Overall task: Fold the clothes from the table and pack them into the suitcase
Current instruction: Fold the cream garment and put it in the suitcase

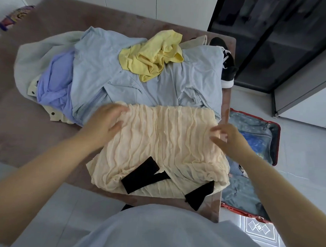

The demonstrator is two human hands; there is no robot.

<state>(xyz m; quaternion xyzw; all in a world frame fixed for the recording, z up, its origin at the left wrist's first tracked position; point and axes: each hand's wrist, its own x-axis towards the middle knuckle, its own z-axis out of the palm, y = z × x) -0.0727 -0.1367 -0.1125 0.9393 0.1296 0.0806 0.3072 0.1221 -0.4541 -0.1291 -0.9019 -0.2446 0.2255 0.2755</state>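
A: Where does the cream garment [158, 141] sit right now?

B: Lower centre of the frame, spread flat on the near end of the table [20, 122], with its black straps [143, 176] toward the bottom edge. The left hand [106, 121] has its fingers curled on the bunched top-left corner. The right hand [226, 136] is at the right edge with fingers spread and loose, holding nothing; it is blurred, so I cannot say whether it touches the cloth.

A: So what makes this fold come out well?

B: I would get the right hand onto the matching top-right corner so both sides are held level. The crinkled cloth looks stretchy and limp, so a one-sided pull would probably skew it. Tuck the straps inside before closing the fold.

A: And the rest?

B: The light blue garment [141, 82] and the yellow garment [153, 56] lie unfolded just behind, in the upper middle. Keep the cream one off that pile. The suitcase [277, 142] lies open on the floor at the right edge, close enough for a short carry
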